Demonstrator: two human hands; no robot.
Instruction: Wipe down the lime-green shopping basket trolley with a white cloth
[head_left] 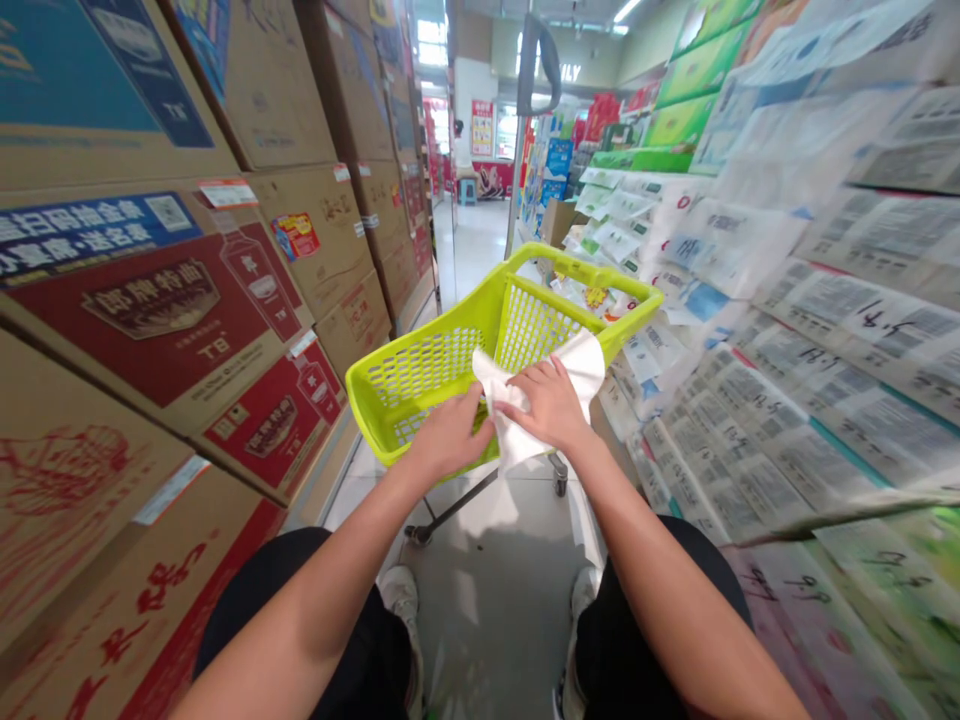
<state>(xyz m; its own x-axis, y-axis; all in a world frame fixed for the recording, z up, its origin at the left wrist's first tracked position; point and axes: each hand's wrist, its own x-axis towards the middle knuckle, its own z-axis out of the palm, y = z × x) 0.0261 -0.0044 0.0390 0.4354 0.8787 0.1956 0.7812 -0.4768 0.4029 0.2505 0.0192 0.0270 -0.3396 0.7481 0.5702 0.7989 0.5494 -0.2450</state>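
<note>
A lime-green shopping cart (pixel 420 365) with a perforated basket stands tilted in front of me, above my knees. My left hand (pixel 448 432) is closed over its near rim, thumb on the outer side and fingers toward the inside. A white cloth (pixel 589 365), perhaps a paper wipe, drapes over that same rim. My right hand (pixel 549 402) presses and bunches it against the rim with bent fingers. The left fingertips reach the cloth's left edge. Part of the rim is hidden under the cloth and both hands.
Stacked cartons (pixel 161 290) line the left side. Packs of tissue paper (pixel 810 350) are piled on the right. A cart caster (pixel 559 475) shows near my shoes (pixel 401 595). Far down the aisle, a person (pixel 461 150) is by a blue stool (pixel 468 190).
</note>
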